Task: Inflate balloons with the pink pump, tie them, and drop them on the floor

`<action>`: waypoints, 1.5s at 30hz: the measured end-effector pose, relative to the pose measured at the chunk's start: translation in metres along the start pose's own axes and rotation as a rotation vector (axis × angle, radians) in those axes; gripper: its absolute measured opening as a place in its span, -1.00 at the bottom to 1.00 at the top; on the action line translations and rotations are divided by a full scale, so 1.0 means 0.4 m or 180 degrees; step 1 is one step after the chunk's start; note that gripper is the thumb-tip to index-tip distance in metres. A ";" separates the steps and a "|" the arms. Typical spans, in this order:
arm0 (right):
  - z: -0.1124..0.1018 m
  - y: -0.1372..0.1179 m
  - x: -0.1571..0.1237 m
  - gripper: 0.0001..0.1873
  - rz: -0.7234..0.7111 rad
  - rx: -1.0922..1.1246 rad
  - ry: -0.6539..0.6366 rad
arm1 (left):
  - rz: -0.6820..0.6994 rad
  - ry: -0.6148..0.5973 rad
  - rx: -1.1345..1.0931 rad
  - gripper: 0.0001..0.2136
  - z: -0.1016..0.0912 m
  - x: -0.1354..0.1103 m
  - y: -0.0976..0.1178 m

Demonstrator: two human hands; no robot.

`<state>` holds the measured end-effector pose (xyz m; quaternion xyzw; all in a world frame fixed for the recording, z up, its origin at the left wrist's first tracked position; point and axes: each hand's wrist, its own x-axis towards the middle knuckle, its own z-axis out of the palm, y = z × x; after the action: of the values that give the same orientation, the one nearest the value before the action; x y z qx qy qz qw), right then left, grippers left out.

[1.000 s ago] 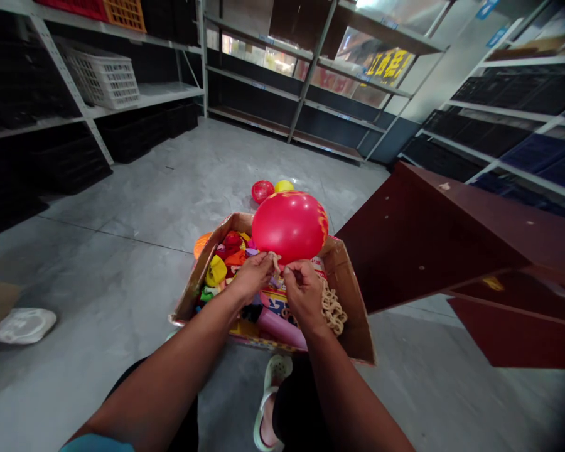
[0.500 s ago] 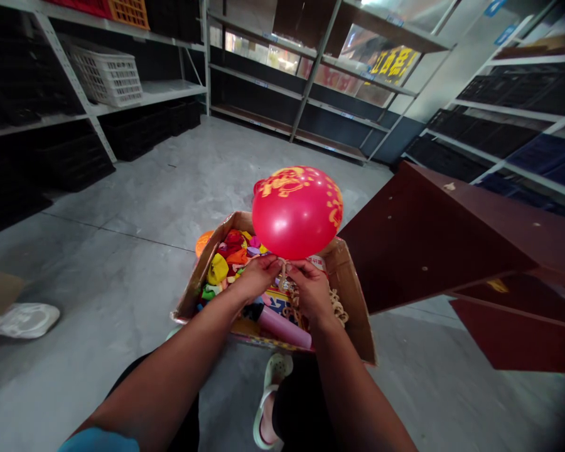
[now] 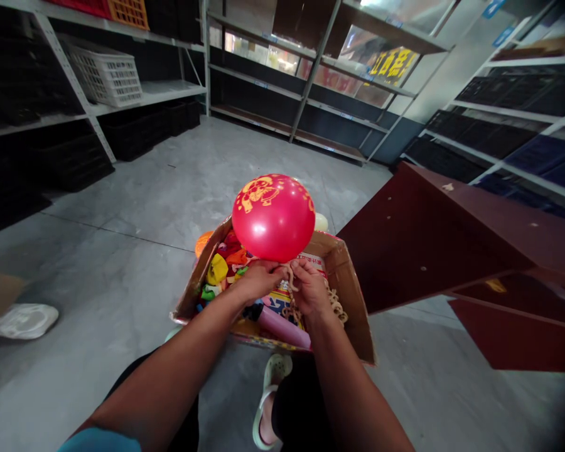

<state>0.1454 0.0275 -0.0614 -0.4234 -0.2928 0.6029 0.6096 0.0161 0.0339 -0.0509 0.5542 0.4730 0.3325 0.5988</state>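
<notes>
A red inflated balloon (image 3: 274, 220) with yellow printed figures rises above the cardboard box (image 3: 349, 282). My left hand (image 3: 258, 280) is closed at its underside, pinching the neck, which the fingers mostly hide. Close beside it, my right hand (image 3: 312, 290) pinches a beige cord (image 3: 290, 276) that loops just under the balloon. More cord lies bunched in the box by the right wrist. Below my hands rests a pink tube-shaped pump (image 3: 285, 328) with a dark end. Uninflated balloons in several colours, among them a yellow one (image 3: 217, 269), fill the box's left side.
An orange balloon (image 3: 202, 242) and a pale one (image 3: 321, 222) show just outside the box. Dark red panels (image 3: 433, 245) stand at the right. Shelving with crates, including a white basket (image 3: 108, 75), lines the room. Another person's white shoe (image 3: 26, 321) is at the left.
The red balloon has shifted left and turned, bringing its yellow print round and revealing the pale balloon behind. My right fingers have moved slightly, and a loop of cord now stands out between my hands.
</notes>
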 end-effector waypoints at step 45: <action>0.017 0.030 0.017 -0.84 -0.0173 -0.0552 0.0475 | 0.0448 -0.0080 0.1534 -0.78 -0.033 0.009 -0.011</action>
<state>0.1343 0.0341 -0.0697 -0.5101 -0.3091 0.5254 0.6068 0.0046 0.0412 -0.0552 0.7167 0.4914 0.2441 0.4305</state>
